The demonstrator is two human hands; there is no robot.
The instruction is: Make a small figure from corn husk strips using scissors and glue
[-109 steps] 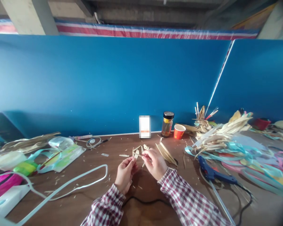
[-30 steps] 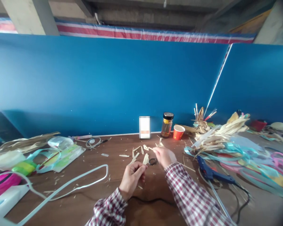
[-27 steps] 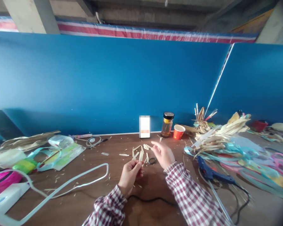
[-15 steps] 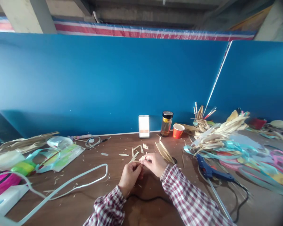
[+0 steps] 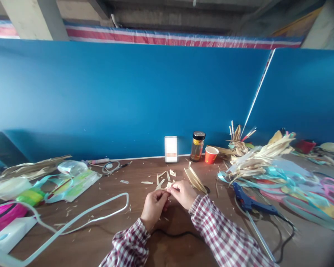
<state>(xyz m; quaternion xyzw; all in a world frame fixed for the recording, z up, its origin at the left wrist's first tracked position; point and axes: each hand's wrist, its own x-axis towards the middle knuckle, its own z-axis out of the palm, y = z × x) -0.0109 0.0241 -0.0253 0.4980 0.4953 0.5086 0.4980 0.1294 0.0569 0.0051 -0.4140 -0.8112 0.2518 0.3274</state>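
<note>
I watch the left hand and right hand meet over the wooden table, fingertips pinching a small straw piece between them; trimmed scraps lie just beyond, with the shaping seemingly unfinished.

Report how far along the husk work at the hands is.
Done: cut husk scraps litter the table, and a folded husk piece lies beside them. In hand: left hand and right hand pinch a small strip. Left: the husk pile looks unworked.
</note>
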